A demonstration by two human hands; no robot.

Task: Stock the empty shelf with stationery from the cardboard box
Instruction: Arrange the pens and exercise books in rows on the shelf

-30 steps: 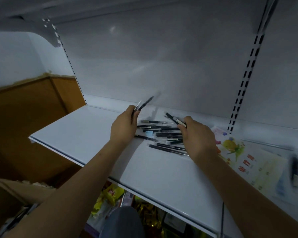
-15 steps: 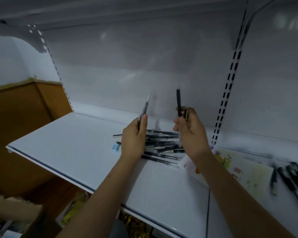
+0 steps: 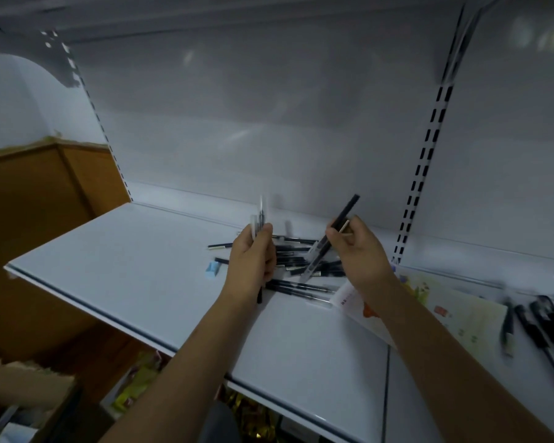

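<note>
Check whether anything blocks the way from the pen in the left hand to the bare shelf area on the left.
Nothing visible does. The left hand holds its pen upright above the shelf; only a small blue eraser lies nearby, beside the pen pile.

Your shelf looks like smooth painted metal, white, with a faint sheen. Back panel the same, glossier, showing soft reflections. Pens at 12 o'clock of your forearms: dark plastic barrels, some clear and shiny. Booklet at 3 o'clock: printed paper. Cardboard box at 8 o'clock: rough, matt. Side wall panel: matt wood.
</note>
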